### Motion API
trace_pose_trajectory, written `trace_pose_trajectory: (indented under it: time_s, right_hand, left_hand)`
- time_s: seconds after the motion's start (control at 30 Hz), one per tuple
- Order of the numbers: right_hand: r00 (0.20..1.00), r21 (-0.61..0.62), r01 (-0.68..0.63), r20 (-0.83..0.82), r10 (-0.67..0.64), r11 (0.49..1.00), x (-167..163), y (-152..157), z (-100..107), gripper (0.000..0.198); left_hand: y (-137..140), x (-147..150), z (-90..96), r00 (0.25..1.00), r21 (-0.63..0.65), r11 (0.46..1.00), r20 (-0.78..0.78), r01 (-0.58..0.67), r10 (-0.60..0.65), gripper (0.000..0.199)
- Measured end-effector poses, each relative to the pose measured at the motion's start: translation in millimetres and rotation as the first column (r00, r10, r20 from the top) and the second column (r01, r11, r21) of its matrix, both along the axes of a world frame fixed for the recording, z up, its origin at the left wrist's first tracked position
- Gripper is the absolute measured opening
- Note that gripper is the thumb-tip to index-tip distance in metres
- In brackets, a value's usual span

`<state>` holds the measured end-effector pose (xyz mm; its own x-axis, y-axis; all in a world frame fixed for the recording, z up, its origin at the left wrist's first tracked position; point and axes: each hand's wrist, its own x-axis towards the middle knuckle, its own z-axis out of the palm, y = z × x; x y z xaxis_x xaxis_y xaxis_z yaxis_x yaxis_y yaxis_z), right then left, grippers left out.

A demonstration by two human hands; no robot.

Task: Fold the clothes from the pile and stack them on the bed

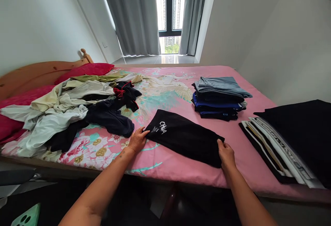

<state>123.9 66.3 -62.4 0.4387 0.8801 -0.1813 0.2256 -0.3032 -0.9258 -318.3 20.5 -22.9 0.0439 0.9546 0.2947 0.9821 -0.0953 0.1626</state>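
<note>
A folded black garment [184, 134] with white lettering lies flat on the bed in front of me; its kind is not certain from its shape. At its near left corner, my left hand [138, 139] holds the edge by the fingertips. My right hand [226, 153] pinches the right end between thumb and fingers. The lettering sits near the left end, and the cloth lies fairly smooth between both hands.
Loose clothes [85, 98] are heaped on the left by red pillows [85, 69]. Folded jeans [223, 86] top a stack at the right. Another pile of folded clothes [281, 150] lies near the bed's right front edge. A pink floral sheet [168, 81] covers the bed.
</note>
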Motion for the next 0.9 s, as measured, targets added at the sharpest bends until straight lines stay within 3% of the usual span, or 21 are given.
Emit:
trace_pose_trajectory:
  time_s: [0.1,0.17,0.23,0.3,0.4,0.5,0.57,0.73,0.8,0.9]
  right_hand:
    - [0.995,-0.028,-0.09,-0.038,0.089,0.996,6,10,14,0.051]
    - [0.989,-0.047,-0.141,0.033,0.143,0.989,18,21,27,0.051]
    - [0.96,-0.028,-0.152,0.234,0.154,0.988,31,32,42,0.051]
    - [0.865,0.069,-0.165,0.489,0.111,0.984,39,35,56,0.053]
    - [0.719,0.227,-0.316,0.691,0.076,0.921,27,18,69,0.044]
    - [0.616,0.218,-0.569,0.752,0.235,0.793,-8,-16,69,0.026]
    - [0.516,0.166,-0.677,0.802,0.301,0.717,-31,-36,62,0.027]
    - [0.407,0.073,-0.702,0.857,0.315,0.709,-50,-49,45,0.037]
    - [0.361,0.044,-0.734,0.871,0.334,0.677,-47,-45,45,0.039]
    - [0.362,0.052,-0.761,0.861,0.356,0.647,-42,-41,50,0.025]
  left_hand:
    - [7,0,-4.5,0.999,0.017,1.0,0.031,-0.026,0.026,0.041]
    - [5,1,-5.7,0.999,0.04,0.999,0.038,-0.001,-0.001,0.04]
    - [-4,3,-7.3,0.998,0.075,0.996,0.022,0.049,-0.051,0.039]
    - [-15,6,-10.8,0.996,0.119,0.989,0.01,0.091,-0.093,0.037]
    - [-26,12,-17.5,0.992,0.182,0.979,0.06,0.097,-0.11,0.038]
    - [-27,14,-20.3,0.991,0.192,0.977,0.08,0.094,-0.111,0.043]
    - [-25,15,-19.9,0.992,0.171,0.981,0.06,0.096,-0.108,0.042]
    - [-23,13,-19.4,0.993,0.146,0.984,0.035,0.103,-0.109,0.035]
    - [-24,13,-20.1,0.994,0.145,0.985,0.037,0.096,-0.102,0.035]
    - [-25,13,-20.9,0.994,0.146,0.986,0.046,0.087,-0.094,0.035]
